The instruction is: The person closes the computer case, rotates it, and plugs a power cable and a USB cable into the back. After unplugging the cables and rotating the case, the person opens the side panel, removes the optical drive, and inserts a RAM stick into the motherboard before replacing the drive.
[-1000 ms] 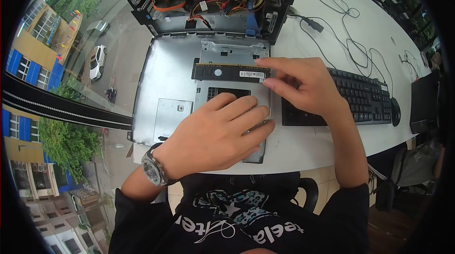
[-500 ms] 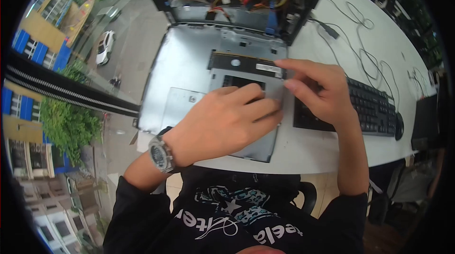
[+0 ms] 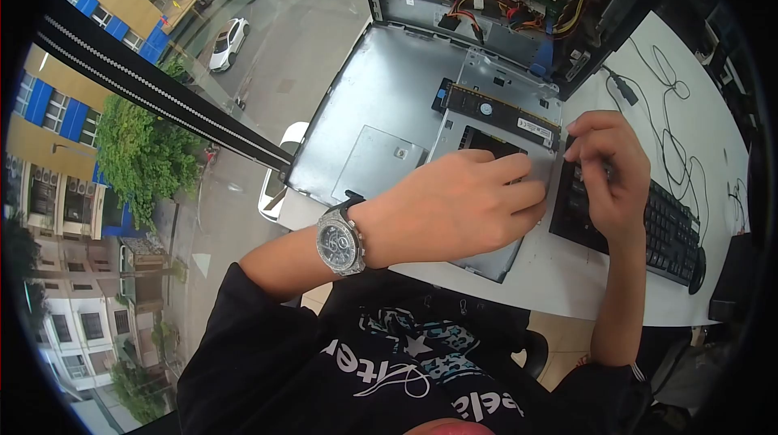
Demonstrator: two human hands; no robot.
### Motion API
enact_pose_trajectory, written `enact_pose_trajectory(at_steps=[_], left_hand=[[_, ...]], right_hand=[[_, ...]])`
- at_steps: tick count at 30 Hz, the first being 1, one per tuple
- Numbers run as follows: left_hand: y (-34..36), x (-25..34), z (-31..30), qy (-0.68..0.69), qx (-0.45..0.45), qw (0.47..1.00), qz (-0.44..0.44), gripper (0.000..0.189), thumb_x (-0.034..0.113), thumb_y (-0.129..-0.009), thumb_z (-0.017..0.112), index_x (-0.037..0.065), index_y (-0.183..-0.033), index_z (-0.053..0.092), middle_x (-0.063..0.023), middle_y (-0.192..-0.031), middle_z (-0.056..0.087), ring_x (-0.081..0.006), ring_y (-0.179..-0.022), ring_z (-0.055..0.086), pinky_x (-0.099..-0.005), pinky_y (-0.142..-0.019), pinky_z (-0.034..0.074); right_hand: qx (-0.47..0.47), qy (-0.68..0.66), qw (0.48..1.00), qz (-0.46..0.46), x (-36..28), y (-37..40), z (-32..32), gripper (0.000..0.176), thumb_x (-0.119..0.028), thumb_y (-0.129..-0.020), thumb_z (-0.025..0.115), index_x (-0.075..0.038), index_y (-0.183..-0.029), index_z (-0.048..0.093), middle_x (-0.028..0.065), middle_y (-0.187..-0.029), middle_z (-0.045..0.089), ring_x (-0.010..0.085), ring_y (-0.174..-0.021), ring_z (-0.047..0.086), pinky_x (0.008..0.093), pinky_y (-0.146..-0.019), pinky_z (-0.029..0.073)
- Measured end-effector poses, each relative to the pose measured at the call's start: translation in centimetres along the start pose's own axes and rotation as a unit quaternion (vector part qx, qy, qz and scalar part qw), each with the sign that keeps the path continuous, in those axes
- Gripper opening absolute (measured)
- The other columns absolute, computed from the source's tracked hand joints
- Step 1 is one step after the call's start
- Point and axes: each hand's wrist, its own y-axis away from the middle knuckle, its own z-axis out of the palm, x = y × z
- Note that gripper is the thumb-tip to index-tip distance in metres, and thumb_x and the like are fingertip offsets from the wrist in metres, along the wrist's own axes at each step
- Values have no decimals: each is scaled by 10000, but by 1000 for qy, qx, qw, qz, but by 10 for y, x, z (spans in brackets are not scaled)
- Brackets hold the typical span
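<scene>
A long dark computer memory module, with a gold contact edge, a round sticker and a white label, lies across the top of a grey metal bracket. Both rest on the shiny metal side panel of a computer case. My left hand, watch on its wrist, reaches over the bracket with bent fingers drawn together; the fingertips and thumb are hidden, so what they grip does not show. Beyond the module's label end is my right hand, off the module, its fingers loosely curled and the thumb apart from them.
The opened computer case, with colored cables and a circuit board inside, stands behind the panel. A black keyboard, mouse and loose cables lie right on the white table. Left is a window with a dark frame bar.
The view has shifted, so the scene sits further right. My right hand has drawn away from the module's end and its fingers have curled more. The left hand stays over the bracket.
</scene>
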Motion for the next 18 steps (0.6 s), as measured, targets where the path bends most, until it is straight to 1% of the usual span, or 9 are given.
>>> enact_pose_trajectory(at_steps=[1, 3, 6, 10, 12, 13, 15, 16, 18], left_hand=[[0, 0, 0, -1, 2, 1000, -1, 264, 142, -785, 657, 70, -1036, 699, 6, -1082, 635, -144, -977, 604, -253, -704, 565], [0, 1, 1, 1, 6, 1000, -5, 258, 146, -791, 656, 73, -1034, 699, 8, -1079, 635, -143, -976, 608, -254, -705, 563], [1, 1, 1, 0, 5, 1000, -9, 257, 148, -792, 656, 77, -1035, 699, 10, -1073, 635, -143, -976, 609, -253, -709, 563], [0, 2, 1, 4, 10, 1000, -10, 257, 148, -791, 656, 85, -1036, 700, 14, -1069, 634, -142, -975, 608, -254, -711, 562], [0, 1, -1, 9, 4, 1000, -13, 258, 147, -789, 658, 90, -1037, 701, 17, -1069, 634, -139, -974, 608, -256, -709, 562], [-1, 1, -1, 9, 5, 1000, -11, 258, 147, -789, 658, 90, -1037, 701, 17, -1069, 634, -139, -974, 608, -256, -709, 562], [-1, 1, 0, 2, 3, 1000, -12, 265, 142, -786, 661, 94, -1043, 702, 21, -1062, 630, -138, -973, 606, -256, -704, 562], [0, 1, 0, 3, 4, 1000, -10, 265, 142, -786, 661, 94, -1043, 702, 21, -1062, 630, -138, -973, 606, -256, -704, 562], [0, 1, 0, 13, 5, 1000, -12, 288, 137, -773, 680, 89, -1056, 704, 13, -1074, 638, -154, -995, 614, -269, -711, 550]], right_hand=[[-2, 1, 1000, -2, 0, -1, 0, 178, 138, -800, 503, 5, -887, 584, 145, -1044, 647, 136, -739, 604, 228, -633, 467], [-10, 16, 999, -27, 1, -2, 2, 184, 142, -745, 512, 4, -835, 595, 146, -1023, 651, 160, -734, 607, 245, -631, 473], [-30, 30, 999, -27, -3, -1, 0, 174, 131, -722, 526, 8, -814, 608, 153, -1023, 648, 181, -743, 613, 255, -644, 479], [-26, 36, 998, -37, -3, -1, 0, 175, 93, -722, 537, 13, -832, 648, 156, -1023, 651, 187, -751, 614, 253, -646, 477], [-55, -9, 998, -30, -4, -5, -5, 202, 43, -777, 554, 9, -918, 694, 160, -993, 657, 197, -753, 621, 249, -639, 474], [-54, -7, 998, -31, -4, -5, -5, 202, 43, -777, 554, 9, -918, 694, 160, -993, 657, 197, -753, 621, 249, -639, 474], [-27, -45, 999, 12, -5, -4, 0, 223, -25, -852, 570, 3, -1018, 716, 153, -963, 665, 197, -768, 631, 246, -628, 468], [-27, -43, 999, 13, -5, -4, 1, 223, -25, -852, 570, 3, -1018, 716, 153, -963, 665, 197, -768, 631, 246, -628, 468], [-13, 9, 1000, 21, -5, -4, 1, 211, -52, -879, 632, -6, -1069, 712, 127, -929, 672, 177, -713, 625, 251, -596, 462]])
